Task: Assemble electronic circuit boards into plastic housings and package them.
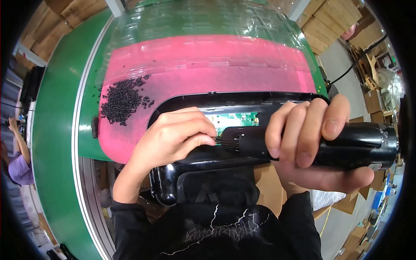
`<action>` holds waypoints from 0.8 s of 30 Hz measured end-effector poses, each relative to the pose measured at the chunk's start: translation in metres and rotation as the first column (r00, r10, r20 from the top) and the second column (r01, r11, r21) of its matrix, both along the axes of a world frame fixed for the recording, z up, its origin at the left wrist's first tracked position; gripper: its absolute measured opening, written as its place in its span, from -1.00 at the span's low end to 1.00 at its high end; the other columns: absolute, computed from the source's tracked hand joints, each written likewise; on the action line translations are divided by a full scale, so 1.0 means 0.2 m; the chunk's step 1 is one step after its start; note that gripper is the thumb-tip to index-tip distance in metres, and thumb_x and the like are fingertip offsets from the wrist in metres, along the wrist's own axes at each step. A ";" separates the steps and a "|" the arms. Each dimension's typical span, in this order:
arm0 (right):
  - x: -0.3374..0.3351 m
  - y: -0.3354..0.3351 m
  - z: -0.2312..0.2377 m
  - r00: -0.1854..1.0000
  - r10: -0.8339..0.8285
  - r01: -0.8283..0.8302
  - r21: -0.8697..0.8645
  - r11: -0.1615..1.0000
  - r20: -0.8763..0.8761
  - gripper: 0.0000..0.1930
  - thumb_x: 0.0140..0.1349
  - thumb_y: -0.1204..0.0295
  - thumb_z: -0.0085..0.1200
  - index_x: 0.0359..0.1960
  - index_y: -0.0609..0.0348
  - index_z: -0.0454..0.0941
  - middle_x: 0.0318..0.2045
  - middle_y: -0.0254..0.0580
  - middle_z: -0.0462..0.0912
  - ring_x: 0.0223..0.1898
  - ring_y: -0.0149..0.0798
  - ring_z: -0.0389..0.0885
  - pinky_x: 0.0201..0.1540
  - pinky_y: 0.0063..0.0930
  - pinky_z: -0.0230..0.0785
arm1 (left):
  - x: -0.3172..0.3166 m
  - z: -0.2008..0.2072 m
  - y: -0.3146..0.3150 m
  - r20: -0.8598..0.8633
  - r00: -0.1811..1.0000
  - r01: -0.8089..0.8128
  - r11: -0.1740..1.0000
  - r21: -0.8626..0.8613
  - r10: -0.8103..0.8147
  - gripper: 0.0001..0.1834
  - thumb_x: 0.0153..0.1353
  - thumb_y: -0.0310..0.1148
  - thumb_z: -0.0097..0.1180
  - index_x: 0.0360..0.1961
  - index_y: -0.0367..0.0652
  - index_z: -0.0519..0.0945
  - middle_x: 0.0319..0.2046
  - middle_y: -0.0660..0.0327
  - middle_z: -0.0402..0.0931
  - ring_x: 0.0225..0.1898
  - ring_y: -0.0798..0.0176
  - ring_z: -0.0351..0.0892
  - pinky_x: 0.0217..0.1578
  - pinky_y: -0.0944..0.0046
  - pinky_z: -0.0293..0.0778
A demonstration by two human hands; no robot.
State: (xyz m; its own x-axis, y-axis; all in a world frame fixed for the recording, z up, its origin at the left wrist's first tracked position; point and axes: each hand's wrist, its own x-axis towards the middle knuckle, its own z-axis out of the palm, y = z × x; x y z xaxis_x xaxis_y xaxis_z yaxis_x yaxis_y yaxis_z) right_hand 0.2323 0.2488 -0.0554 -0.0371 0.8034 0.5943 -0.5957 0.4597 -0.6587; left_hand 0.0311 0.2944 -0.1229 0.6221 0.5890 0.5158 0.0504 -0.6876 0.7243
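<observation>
My right hand point(307, 134) is wrapped round a black electric screwdriver point(355, 145), its nose pointing left. At the nose, the thumb and index finger of my left hand point(177, 134) are pinched together; what lies between them is too small to make out. Under both hands rests a long black plastic housing point(182, 102), with a rounded end at its lower left. A green circuit board point(236, 119) shows inside it, partly covered by the fingers and the tool. To the left of the housing, small black screws point(121, 102) lie in a loose pile.
A pink mat point(195, 52) covers part of the green bench, with clear plastic trays point(208, 26) over its far side. Cardboard boxes point(333, 17) stand at the far right. Another person in a purple sleeve point(21, 171) is at the left edge.
</observation>
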 end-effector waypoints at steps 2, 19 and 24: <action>0.01 0.01 -0.01 0.997 0.070 -0.071 0.050 0.996 0.023 -0.42 0.01 -0.19 0.21 -0.28 0.04 0.35 -0.66 -0.39 0.45 -0.72 -0.42 0.40 -0.59 -0.49 0.37 | -0.02 -0.02 0.01 -0.016 1.000 0.018 1.000 -0.007 -0.018 -0.84 -0.03 -0.51 0.29 -0.40 -0.32 0.58 -0.46 0.12 0.58 -0.39 0.08 0.58 -0.37 0.22 0.51; 0.22 0.02 -0.12 0.947 -0.184 0.222 -0.121 0.968 0.265 -0.28 0.11 -0.31 -0.05 -0.28 0.25 0.33 -0.66 -0.31 0.43 -0.72 -0.47 0.35 -0.62 -0.59 0.25 | -0.05 -0.10 0.02 0.244 0.961 -0.113 0.990 -0.086 0.131 -0.67 0.11 -0.36 -0.07 -0.21 -0.14 0.08 -0.14 -0.01 0.15 -0.18 0.24 0.07 0.06 0.19 0.06; 0.22 0.04 -0.14 0.951 -0.130 0.173 -0.132 0.976 0.281 -0.26 0.03 -0.34 0.06 -0.31 0.22 0.31 -0.66 -0.34 0.42 -0.72 -0.49 0.34 -0.64 -0.61 0.22 | -0.03 -0.09 0.01 0.247 0.956 -0.125 0.982 -0.140 0.157 -0.69 0.11 -0.53 -0.06 -0.22 -0.12 0.09 -0.19 0.03 0.22 -0.24 0.29 0.07 -0.05 0.27 0.12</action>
